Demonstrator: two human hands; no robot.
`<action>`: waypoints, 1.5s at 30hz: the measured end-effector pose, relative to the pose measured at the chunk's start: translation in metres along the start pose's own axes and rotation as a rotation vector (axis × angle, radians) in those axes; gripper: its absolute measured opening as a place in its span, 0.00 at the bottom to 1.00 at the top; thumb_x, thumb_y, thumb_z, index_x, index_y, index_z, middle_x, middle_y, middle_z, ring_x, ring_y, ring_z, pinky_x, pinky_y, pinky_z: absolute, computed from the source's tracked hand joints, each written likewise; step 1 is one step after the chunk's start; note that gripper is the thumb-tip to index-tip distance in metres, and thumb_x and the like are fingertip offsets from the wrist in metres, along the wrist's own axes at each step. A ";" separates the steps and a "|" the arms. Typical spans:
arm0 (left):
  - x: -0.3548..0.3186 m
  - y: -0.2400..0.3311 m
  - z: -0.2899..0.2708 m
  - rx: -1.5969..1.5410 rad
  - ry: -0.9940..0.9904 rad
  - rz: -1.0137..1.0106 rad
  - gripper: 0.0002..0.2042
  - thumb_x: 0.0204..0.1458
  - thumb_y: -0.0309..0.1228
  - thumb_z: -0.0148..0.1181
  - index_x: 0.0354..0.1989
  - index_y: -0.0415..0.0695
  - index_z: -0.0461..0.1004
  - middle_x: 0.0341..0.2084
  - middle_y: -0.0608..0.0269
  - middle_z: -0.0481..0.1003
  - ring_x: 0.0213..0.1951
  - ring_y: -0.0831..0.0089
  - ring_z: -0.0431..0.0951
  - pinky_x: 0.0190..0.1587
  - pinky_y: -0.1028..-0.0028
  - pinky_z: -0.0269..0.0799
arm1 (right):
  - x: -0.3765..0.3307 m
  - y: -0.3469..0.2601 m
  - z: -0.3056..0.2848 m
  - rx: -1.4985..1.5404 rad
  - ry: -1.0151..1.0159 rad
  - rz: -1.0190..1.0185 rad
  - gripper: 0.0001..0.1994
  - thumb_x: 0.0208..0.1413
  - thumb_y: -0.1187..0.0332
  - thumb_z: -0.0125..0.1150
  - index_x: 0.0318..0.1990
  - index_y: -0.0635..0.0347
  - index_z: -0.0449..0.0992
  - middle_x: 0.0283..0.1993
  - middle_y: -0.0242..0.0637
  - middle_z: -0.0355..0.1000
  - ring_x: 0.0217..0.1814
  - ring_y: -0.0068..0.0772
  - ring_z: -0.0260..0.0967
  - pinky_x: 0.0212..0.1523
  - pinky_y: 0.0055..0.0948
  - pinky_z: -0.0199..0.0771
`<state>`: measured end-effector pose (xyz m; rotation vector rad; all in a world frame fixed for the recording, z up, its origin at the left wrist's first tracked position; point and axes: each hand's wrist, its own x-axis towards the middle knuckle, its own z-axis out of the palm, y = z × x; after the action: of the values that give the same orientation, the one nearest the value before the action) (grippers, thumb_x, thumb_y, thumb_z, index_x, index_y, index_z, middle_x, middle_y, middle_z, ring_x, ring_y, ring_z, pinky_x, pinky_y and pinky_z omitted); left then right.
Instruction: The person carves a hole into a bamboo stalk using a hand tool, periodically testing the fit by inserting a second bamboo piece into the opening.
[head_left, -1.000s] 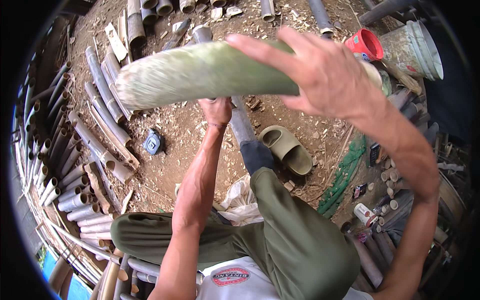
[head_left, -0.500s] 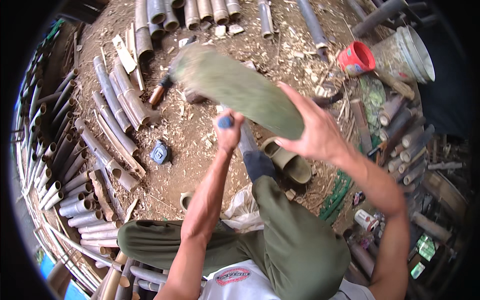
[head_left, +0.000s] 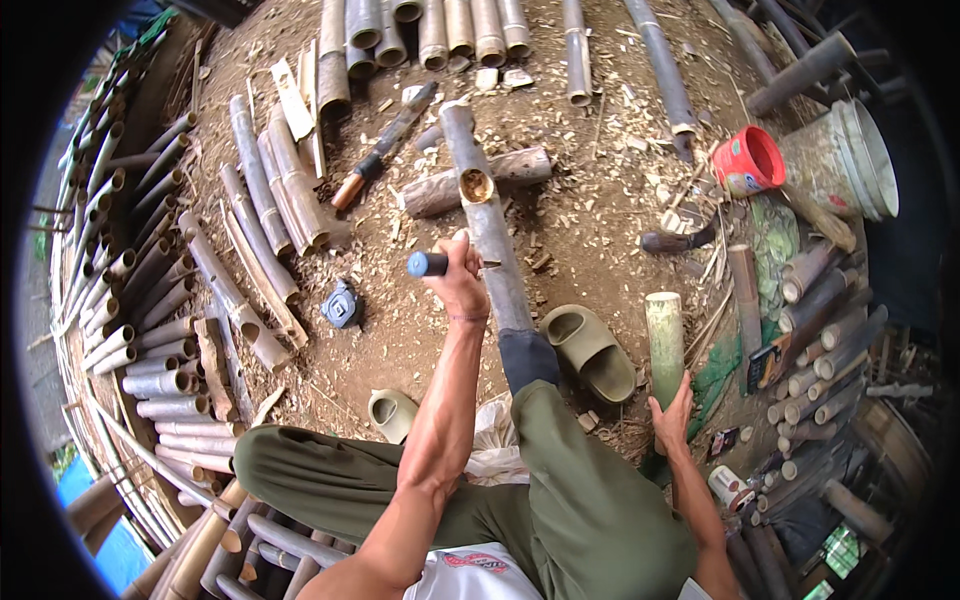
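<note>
A: Left hand?
B: Clenched on a blue-handled tool, against the bamboo pole lying over the log.
A: Right hand?
B: Grasping a green bamboo piece, upright on the ground beside the sandal.

Bamboo pole under left hand: matt grey-green, rough cut end. Short bamboo piece by right hand: smoother, pale green. Tool handle: blue, plastic-looking. Ground: dry dirt, wood chips. Red cup, white bucket: plastic. Sandal: matt rubbery.
</note>
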<state>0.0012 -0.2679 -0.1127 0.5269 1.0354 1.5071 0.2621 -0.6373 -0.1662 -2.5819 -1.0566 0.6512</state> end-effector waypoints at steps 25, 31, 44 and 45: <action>-0.063 0.041 0.040 0.407 -0.625 0.692 0.13 0.54 0.31 0.56 0.18 0.45 0.68 0.11 0.66 0.66 0.14 0.78 0.65 0.20 0.76 0.63 | -0.014 0.004 -0.001 -0.040 -0.052 0.117 0.51 0.48 0.69 0.69 0.73 0.60 0.36 0.64 0.60 0.53 0.65 0.63 0.53 0.64 0.50 0.56; 0.033 0.155 0.124 0.738 -0.672 0.954 0.09 0.42 0.22 0.61 0.33 0.42 0.71 0.27 0.58 0.72 0.26 0.70 0.70 0.27 0.70 0.64 | 0.011 -0.013 -0.008 -0.205 0.011 0.125 0.44 0.51 0.61 0.67 0.70 0.63 0.48 0.67 0.58 0.51 0.67 0.62 0.51 0.66 0.49 0.54; -0.122 0.001 0.016 1.091 -1.130 0.830 0.34 0.39 0.32 0.63 0.59 0.42 0.62 0.57 0.45 0.63 0.60 0.47 0.62 0.65 0.53 0.57 | 0.068 -0.131 -0.050 1.593 -0.419 0.230 0.12 0.63 0.66 0.51 0.51 0.58 0.71 0.33 0.29 0.71 0.29 0.24 0.68 0.30 0.27 0.72; -0.107 -0.001 0.006 1.216 -0.835 0.624 0.34 0.41 0.34 0.67 0.58 0.36 0.61 0.56 0.41 0.63 0.57 0.46 0.65 0.60 0.54 0.63 | 0.054 -0.108 -0.055 1.526 -0.370 0.246 0.13 0.63 0.66 0.52 0.52 0.58 0.70 0.32 0.30 0.70 0.27 0.24 0.66 0.29 0.28 0.71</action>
<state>0.0305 -0.3674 -0.0872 2.2642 1.0244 0.7701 0.2600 -0.5286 -0.0912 -1.2262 -0.0596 1.3132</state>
